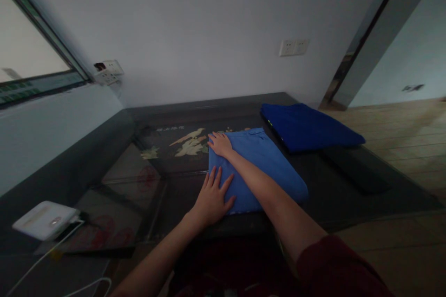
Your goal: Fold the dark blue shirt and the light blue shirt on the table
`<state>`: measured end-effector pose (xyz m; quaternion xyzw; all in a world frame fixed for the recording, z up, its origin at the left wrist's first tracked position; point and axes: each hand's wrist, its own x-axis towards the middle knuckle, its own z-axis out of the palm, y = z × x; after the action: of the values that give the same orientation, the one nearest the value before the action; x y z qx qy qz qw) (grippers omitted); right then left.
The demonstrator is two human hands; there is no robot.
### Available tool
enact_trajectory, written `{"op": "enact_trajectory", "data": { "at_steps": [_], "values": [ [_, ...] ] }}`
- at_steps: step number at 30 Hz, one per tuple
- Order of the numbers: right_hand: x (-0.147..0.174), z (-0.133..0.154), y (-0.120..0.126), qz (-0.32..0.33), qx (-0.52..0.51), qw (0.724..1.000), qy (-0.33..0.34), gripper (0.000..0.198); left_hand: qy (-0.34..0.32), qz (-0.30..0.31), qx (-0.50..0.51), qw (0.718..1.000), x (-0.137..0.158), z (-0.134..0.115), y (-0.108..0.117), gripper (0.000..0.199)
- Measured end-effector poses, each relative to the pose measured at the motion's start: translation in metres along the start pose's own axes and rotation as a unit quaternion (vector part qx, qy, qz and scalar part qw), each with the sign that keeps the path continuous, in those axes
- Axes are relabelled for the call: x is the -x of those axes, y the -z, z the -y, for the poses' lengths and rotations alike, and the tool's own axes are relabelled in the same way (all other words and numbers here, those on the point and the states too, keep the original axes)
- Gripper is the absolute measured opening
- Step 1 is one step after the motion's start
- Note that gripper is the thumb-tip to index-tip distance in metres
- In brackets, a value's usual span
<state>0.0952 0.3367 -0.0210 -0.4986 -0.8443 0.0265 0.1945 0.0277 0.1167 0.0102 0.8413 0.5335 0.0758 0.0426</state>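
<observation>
A light blue folded cloth [272,167], perhaps a garment, lies flat on the dark glossy tabletop [181,185]. My left hand [214,195] rests on its near left edge, fingers spread. Farther back, my right hand [220,144] lies flat over the cloth's far left corner, its forearm crossing above the blue fabric and hiding part of it. Both hands are open and press on the cloth without gripping it. To the right sits a darker blue folded cloth [310,127], apart from my hands.
A white box-like device [47,220] with a white cable [38,262] stands at the table's left end. Wall sockets [294,47] are behind the table, and another socket block [108,72] is by the window. A dark flat strip [355,171] lies at the right.
</observation>
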Motion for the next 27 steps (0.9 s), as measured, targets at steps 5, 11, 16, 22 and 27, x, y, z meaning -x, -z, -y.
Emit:
{"op": "enact_trajectory", "data": {
  "at_steps": [5,11,16,22,27],
  "values": [
    [0.000,-0.001,-0.001,-0.001,0.003,1.000,-0.002,0.048,-0.004,-0.002,0.040,0.999,0.001,0.005,-0.003,0.061],
    [0.000,0.000,0.000,0.003,0.003,1.000,-0.005,0.048,-0.001,-0.030,0.024,0.999,0.004,0.009,-0.008,0.058],
    [0.000,0.001,0.000,0.008,0.001,1.000,-0.007,0.048,-0.018,-0.027,0.048,0.998,0.003,0.009,-0.006,0.058],
    [0.001,0.001,0.002,0.008,-0.001,1.000,-0.006,0.048,-0.014,-0.021,0.027,0.999,0.000,0.006,-0.002,0.060],
    [0.005,0.006,0.007,-0.016,-0.008,1.000,-0.007,0.048,-0.022,0.010,0.011,1.000,-0.008,0.010,0.010,0.059]
  ]
}}
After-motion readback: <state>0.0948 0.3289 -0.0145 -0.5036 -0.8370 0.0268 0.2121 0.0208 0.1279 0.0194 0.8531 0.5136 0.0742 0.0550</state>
